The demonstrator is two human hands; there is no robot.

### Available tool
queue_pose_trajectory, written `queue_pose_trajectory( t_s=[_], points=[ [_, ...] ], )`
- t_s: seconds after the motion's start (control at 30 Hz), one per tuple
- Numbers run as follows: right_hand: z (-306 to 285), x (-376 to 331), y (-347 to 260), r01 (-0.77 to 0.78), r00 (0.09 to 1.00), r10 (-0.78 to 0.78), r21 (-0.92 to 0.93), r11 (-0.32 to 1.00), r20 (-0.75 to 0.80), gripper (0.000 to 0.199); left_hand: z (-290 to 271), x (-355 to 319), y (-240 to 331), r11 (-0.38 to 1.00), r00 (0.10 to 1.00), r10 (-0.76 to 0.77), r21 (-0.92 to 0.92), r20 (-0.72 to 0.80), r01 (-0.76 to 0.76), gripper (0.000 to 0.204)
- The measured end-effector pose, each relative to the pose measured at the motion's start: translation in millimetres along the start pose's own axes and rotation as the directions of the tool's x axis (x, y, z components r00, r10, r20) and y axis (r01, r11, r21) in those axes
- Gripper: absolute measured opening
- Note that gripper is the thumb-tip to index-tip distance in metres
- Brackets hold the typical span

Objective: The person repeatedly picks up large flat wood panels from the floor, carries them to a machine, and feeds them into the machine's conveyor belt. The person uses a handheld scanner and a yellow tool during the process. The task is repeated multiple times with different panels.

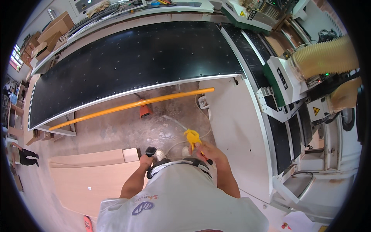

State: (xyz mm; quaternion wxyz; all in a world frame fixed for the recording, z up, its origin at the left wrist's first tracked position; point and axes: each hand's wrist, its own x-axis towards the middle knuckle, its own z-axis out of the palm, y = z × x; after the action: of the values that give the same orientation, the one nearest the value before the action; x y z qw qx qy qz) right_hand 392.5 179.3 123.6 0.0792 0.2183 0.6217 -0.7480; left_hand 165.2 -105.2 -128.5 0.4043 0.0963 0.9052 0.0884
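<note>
My right hand point(210, 151) is closed round a yellow air blow gun point(192, 136), in front of my waist. Its thin metal nozzle points away toward the floor on the left. A small black and red end sticks out just below the same hand; I cannot tell what it belongs to. At my left side, my left hand point(145, 160) grips a black handheld device with a rounded head point(151, 150), which looks like a handheld scanner. A pale hose point(176, 145) loops over the floor near my feet.
Ahead lies a long black machine bed point(150, 50) with a yellow rail point(154, 99) along its near side. An orange foot pedal point(145, 111) sits on the floor. Wooden panels point(89, 181) lie left; machinery with a ribbed duct point(326, 58) stands right. Another person point(24, 156) is far left.
</note>
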Motion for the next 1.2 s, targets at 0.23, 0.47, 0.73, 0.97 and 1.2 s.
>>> queue_pose_trajectory(
  t_s=[0.23, 0.47, 0.73, 0.97, 1.2],
  points=[
    [-38.7, 19.7, 25.1, 0.076, 0.508, -0.098, -0.069, 0.995, -0.856, 0.046, 7.6, 1.1, -17.3, 0.999, 1.0, 0.016, -0.051, -0.015, -0.017, 0.054],
    [-60.9, 10.7, 41.5, -0.02, 0.241, -0.073, -0.08, 0.997, -0.968, 0.041, 5.5, -4.1, -31.5, 0.999, 0.999, -0.022, -0.036, -0.032, 0.021, 0.047],
    [-60.6, 8.6, 43.7, -0.066, 0.144, -0.081, -0.092, 0.994, -0.986, 0.043, 5.2, 1.2, -39.5, 0.999, 0.998, -0.001, -0.038, -0.066, -0.001, 0.048],
    [-61.3, 4.4, 43.3, -0.055, 0.076, -0.121, -0.125, 0.991, -0.99, 0.043, 6.2, 0.7, -38.7, 0.999, 0.999, -0.002, -0.047, -0.053, -0.001, 0.049],
    [-63.0, 3.6, 50.6, -0.02, 0.089, -0.086, -0.088, 0.996, -0.992, 0.044, 8.5, -3.6, -42.3, 0.998, 0.999, -0.011, -0.06, -0.032, 0.009, 0.05]
  ],
)
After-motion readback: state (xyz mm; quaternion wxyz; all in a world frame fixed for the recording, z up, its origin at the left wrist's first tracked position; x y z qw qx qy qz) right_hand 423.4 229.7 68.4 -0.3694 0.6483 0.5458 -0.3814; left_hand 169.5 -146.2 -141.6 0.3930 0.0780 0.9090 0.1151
